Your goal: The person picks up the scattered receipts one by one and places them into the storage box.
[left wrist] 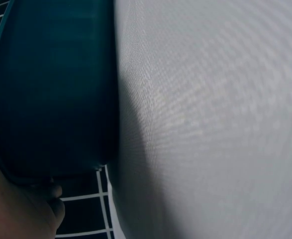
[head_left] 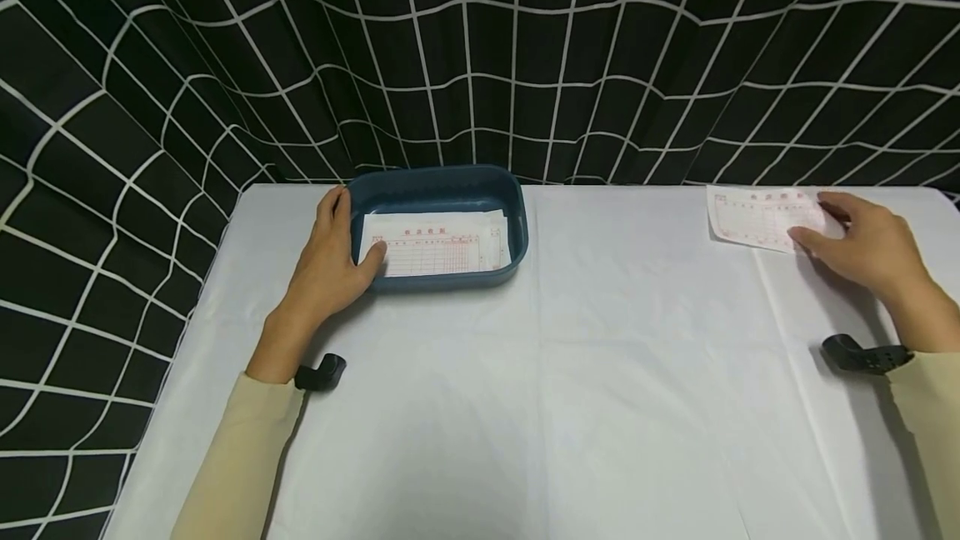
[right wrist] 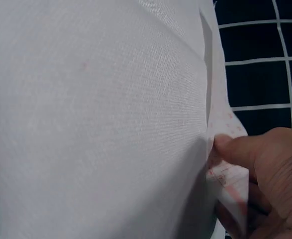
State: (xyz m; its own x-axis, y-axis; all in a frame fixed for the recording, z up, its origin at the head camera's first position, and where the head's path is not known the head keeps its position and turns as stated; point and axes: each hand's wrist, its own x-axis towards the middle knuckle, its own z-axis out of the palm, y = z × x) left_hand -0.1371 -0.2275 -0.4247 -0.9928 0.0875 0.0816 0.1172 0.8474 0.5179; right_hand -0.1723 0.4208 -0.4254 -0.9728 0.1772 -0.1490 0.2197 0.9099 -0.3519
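Observation:
A dark blue plastic basin (head_left: 480, 280) stands toward the back left of the white-covered table. Inside it lie white receipt slips (head_left: 431, 252) printed in red. My left hand (head_left: 327, 261) grips the basin's left end, thumb over the rim above the slips and fingers along the outer side. In the left wrist view the basin's wall (left wrist: 56, 89) fills the left part. Far to the right, my right hand (head_left: 870, 244) pinches a single receipt slip (head_left: 761, 217) by its right end, near the table's back edge. Its thumb presses on the slip (right wrist: 230, 181) in the right wrist view.
A white cloth (head_left: 615, 407) covers the table, with fold lines and slight creases. Behind and to the left hangs a black curtain (head_left: 570, 48) with a white grid. A black wrist camera (head_left: 322, 373) sits on the left wrist, another (head_left: 862, 354) on the right.

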